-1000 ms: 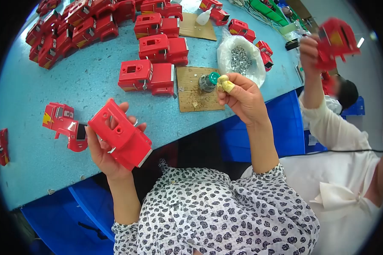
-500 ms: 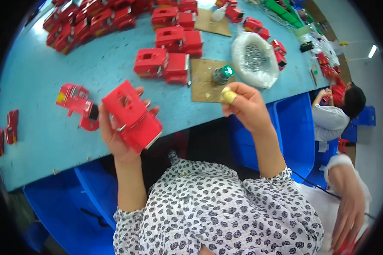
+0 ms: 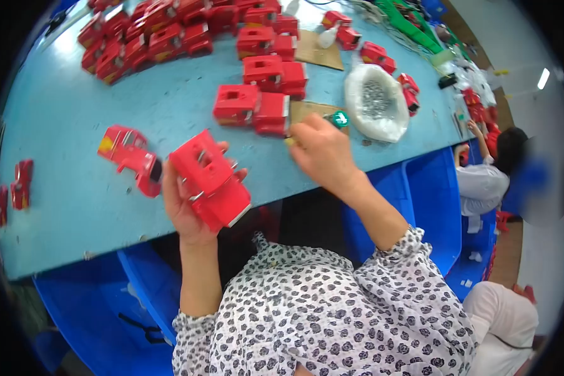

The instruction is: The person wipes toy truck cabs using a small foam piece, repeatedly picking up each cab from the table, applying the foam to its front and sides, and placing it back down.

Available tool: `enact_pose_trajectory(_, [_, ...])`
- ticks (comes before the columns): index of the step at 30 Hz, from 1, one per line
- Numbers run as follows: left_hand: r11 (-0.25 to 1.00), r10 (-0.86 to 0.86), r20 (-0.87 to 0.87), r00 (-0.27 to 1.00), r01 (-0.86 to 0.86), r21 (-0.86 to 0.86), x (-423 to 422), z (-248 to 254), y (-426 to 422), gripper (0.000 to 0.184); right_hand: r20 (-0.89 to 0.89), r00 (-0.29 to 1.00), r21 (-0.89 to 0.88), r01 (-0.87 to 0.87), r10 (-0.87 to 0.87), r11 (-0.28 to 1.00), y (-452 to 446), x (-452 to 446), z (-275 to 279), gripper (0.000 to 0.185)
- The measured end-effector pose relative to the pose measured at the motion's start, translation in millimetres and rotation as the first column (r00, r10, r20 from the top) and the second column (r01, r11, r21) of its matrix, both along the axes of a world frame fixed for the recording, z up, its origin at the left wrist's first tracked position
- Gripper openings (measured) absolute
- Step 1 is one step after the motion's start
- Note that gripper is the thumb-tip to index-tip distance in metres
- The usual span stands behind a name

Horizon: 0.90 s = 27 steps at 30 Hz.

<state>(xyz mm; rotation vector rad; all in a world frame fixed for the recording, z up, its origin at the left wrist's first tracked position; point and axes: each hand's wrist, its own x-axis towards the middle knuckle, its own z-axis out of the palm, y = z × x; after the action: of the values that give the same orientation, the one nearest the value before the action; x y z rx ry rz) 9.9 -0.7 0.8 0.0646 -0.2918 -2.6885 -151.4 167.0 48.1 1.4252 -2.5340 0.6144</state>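
My left hand [image 3: 191, 216] is wrapped round a red plastic car body [image 3: 210, 178], holding it tilted above the table's front part. My right hand [image 3: 323, 150] is closed, with yellow coverings on its fingertips, in front of a piece of cardboard [image 3: 304, 111]; whether it pinches anything small is hidden. Just behind this hand, a jar with a green top [image 3: 338, 119] is partly covered. Left of the held body lies another red car [image 3: 131, 156] with a face print. A row of red car bodies [image 3: 237, 105] runs back from near my right hand.
A white bag-lined bowl of small metal parts [image 3: 376, 100] is at the right. Many red bodies [image 3: 163, 37] are heaped at the back left. Blue bins [image 3: 100, 294] stand below the table's front edge. Co-workers [image 3: 485, 182] sit at the right.
My right hand has moved left and turned knuckles up, from beside the jar to in front of the cardboard. My left hand still holds the car body. The view has shifted.
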Motion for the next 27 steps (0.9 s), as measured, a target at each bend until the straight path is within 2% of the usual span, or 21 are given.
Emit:
enact_pose_trajectory(2, [0.999, -0.010, 0.044, 0.999, 0.012, -0.052, 4.8, -0.4, -2.5, 0.063, -0.078, 0.997, 0.057, 0.021, -0.016, 0.998, -1.2, -2.5, -3.2, 0.008])
enact_pose_trajectory(4, [0.997, -0.009, 0.100, 0.995, 0.017, -0.080, 1.8, 1.0, -2.8, 0.065, -0.158, 0.987, 0.090, 0.053, -0.039, 0.995, -2.7, -5.9, -14.2, 0.008])
enact_pose_trajectory(5, [0.995, 0.006, 0.124, 0.992, 0.006, -0.099, 1.3, -1.2, -3.4, 0.066, -0.195, 0.980, 0.178, 0.070, -0.034, 0.982, -3.7, -6.6, -12.7, 0.006])
enact_pose_trajectory(6, [0.992, 0.030, 0.154, 0.988, -0.011, -0.123, 1.1, -2.1, -3.5, 0.067, -0.270, 0.963, 0.135, 0.050, -0.012, 0.990, -5.2, -8.0, -17.8, 0.006])
enact_pose_trajectory(7, [0.994, 0.011, 0.128, 0.992, 0.004, -0.113, -1.6, -1.8, -2.6, 0.067, -0.301, 0.953, 0.174, 0.039, 0.015, 0.984, -6.5, -9.3, -17.7, 0.007])
enact_pose_trajectory(10, [0.986, -0.084, 0.003, 0.996, 0.083, -0.142, -1.9, -4.9, -8.9, 0.063, -0.300, 0.953, 0.305, 0.044, 0.052, 0.951, -7.7, -5.5, -6.3, 0.010])
enact_pose_trajectory(11, [0.981, -0.079, 0.009, 0.997, 0.079, -0.179, -1.7, -5.6, -12.3, 0.063, -0.284, 0.959, 0.269, 0.067, 0.012, 0.961, -12.0, -4.4, -7.7, 0.013])
enact_pose_trajectory(18, [0.973, -0.041, 0.058, 0.997, 0.053, -0.226, 7.3, -1.3, -9.8, 0.062, -0.367, 0.929, 0.309, 0.082, 0.040, 0.948, -18.2, -0.7, -8.7, 0.015])
enact_pose_trajectory(20, [0.977, -0.015, 0.128, 0.992, 0.042, -0.208, 6.3, 0.7, -6.8, 0.063, -0.186, 0.982, 0.343, 0.045, 0.021, 0.938, -15.1, -4.9, -0.5, 0.017])
enact_pose_trajectory(21, [0.977, -0.022, 0.119, 0.993, 0.047, -0.207, 4.6, 2.1, -6.0, 0.063, -0.194, 0.981, 0.344, 0.054, 0.015, 0.938, -11.0, -3.9, 1.9, 0.017])
enact_pose_trajectory(23, [0.966, -0.036, 0.056, 0.998, 0.049, -0.255, 6.7, 3.9, -6.4, 0.063, 0.001, 1.000, 0.133, 0.009, -0.010, 0.991, 0.3, 7.5, 8.0, 0.017])
enact_pose_trajectory(24, [0.965, -0.047, 0.062, 0.997, 0.062, -0.253, 6.1, 2.3, -5.7, 0.063, 0.007, 1.000, 0.134, 0.020, -0.021, 0.991, 6.2, 13.0, 9.3, 0.017])
enact_pose_trajectory(26, [0.963, -0.025, 0.063, 0.998, 0.041, -0.267, 5.3, 1.9, -5.7, 0.064, 0.203, 0.979, 0.065, -0.012, -0.001, 0.998, 15.0, 24.8, 11.1, 0.022])
enact_pose_trajectory(27, [0.961, -0.021, 0.073, 0.997, 0.041, -0.273, 5.4, 2.0, -6.3, 0.064, 0.213, 0.977, 0.059, -0.016, 0.003, 0.998, 19.6, 29.1, 10.6, 0.022])
